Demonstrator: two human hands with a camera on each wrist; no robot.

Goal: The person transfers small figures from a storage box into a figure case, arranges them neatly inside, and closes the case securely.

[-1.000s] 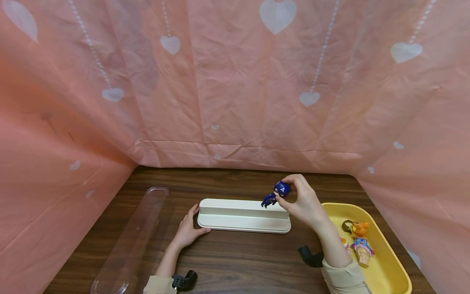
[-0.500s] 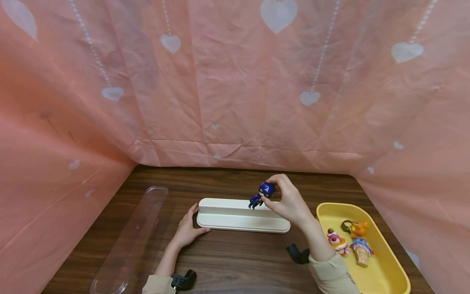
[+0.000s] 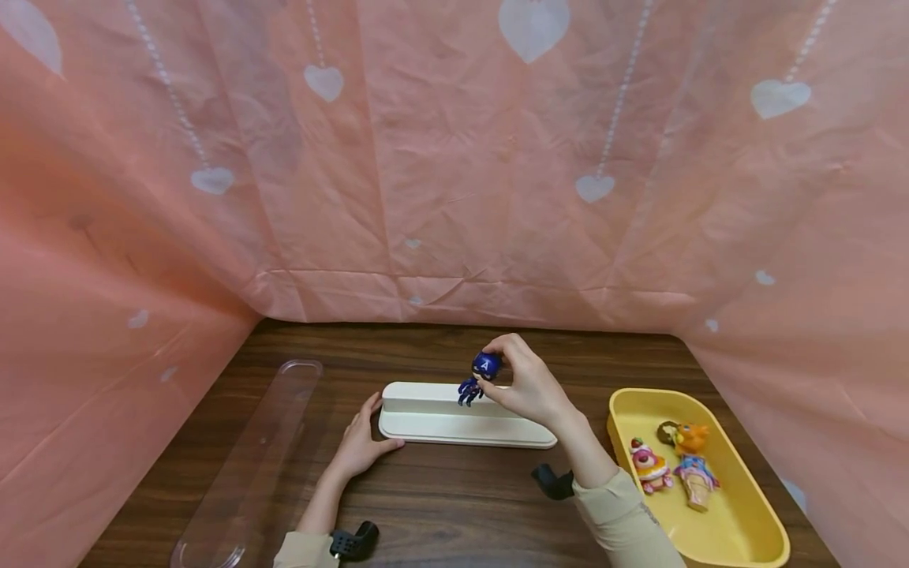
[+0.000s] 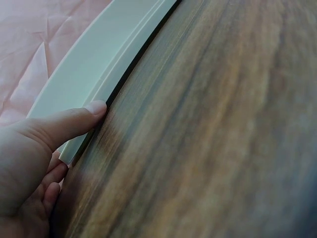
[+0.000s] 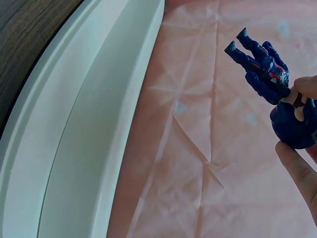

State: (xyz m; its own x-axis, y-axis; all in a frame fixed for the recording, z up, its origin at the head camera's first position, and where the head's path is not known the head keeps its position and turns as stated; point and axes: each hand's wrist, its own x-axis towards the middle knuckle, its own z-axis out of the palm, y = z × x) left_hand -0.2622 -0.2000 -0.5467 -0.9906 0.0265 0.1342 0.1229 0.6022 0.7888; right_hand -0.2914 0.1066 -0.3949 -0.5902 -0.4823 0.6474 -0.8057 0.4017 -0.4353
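Observation:
My right hand (image 3: 529, 384) pinches a small dark blue superhero figurine (image 3: 469, 390) by its head, which has a white "A" on the front. In the head view its legs hang over the upper step of a long white two-step display stand (image 3: 461, 427). Seen from the right wrist, the figurine (image 5: 267, 74) is held by thumb and fingers, apart from the white stand (image 5: 79, 134). My left hand (image 3: 357, 444) grips the stand's left end, thumb along the front edge and fingers around the end; the left wrist view shows the thumb (image 4: 74, 121) on that edge.
A yellow tray (image 3: 738, 528) stands at the right, holding a pink bear figurine (image 3: 649, 467) and an orange-headed figurine (image 3: 694, 465). A long clear plastic cover (image 3: 248, 465) lies at the left on the wooden table (image 3: 454, 521). Pink cloth (image 3: 440, 197) with hearts encloses the table.
My right hand has moved left along the stand with the figurine, which now hangs more upright. More of the yellow tray and the pink bear shows. The left hand has stayed at the stand's end.

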